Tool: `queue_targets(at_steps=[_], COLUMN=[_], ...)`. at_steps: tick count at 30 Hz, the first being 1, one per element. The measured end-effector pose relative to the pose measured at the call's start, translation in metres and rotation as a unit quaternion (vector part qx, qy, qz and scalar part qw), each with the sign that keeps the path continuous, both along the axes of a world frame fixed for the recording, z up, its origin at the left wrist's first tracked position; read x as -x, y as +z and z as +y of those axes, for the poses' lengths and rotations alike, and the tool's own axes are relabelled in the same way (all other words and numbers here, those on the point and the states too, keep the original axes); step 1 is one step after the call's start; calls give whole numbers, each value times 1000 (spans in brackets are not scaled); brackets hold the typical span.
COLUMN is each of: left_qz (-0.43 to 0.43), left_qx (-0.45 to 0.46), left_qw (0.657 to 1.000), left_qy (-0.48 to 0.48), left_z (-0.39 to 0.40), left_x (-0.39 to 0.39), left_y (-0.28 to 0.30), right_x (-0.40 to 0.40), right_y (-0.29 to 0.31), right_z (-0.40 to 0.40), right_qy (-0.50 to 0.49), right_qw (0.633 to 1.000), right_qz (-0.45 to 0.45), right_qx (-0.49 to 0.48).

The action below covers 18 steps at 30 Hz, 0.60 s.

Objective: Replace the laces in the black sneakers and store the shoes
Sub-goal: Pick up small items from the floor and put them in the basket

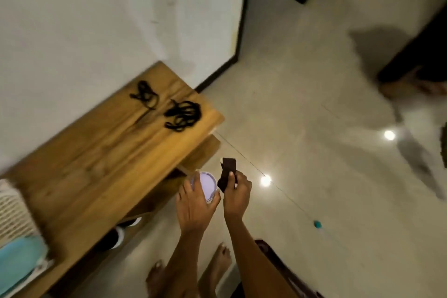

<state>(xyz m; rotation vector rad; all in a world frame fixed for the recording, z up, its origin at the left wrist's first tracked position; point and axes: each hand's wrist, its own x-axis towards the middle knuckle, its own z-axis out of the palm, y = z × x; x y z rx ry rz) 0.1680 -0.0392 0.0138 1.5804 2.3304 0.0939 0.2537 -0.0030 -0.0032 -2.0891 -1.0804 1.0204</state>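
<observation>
Two bundles of black laces lie on top of a wooden shoe rack (101, 157): a loose one (144, 94) near the wall and a thicker coil (183, 115) close to the rack's right end. Black sneakers with white soles (118, 234) sit on the lower shelf, mostly hidden. In front of the rack, my left hand (194, 203) holds a small round container with a lilac lid (205, 185). Beside it, my right hand (235, 192) pinches a dark brown cloth (227, 172) that sticks up above my fingers.
A white woven basket (13, 210) and a light blue item (19, 266) rest on the rack's left end. My bare feet (217, 264) stand on the glossy tile floor. Another person's feet (416, 84) are at far right. A small teal object (317, 224) lies on the floor.
</observation>
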Motion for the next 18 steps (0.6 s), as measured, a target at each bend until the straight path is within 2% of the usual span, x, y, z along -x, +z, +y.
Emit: queue_targets(at_steps=[5,9,13,18], left_qz=[20,41,52,-23], left_qx=[-37,-45,-20,-35], left_qw=[991,977,957,944], left_qy=[123,206,285,328], left_z=[-33,-73,-129,-184], left_x=[104,194,292,394], left_y=[57,86,83,42], right_x=[122,228,335,430], right_y=[68,90,90,59], right_z=[-15,-43,-91,-123], right_qy=[121,221,319,456], right_qw=[991,973,945,889], right_qz=[46,57,66,22], right_qx=[-26,-39,-6,30])
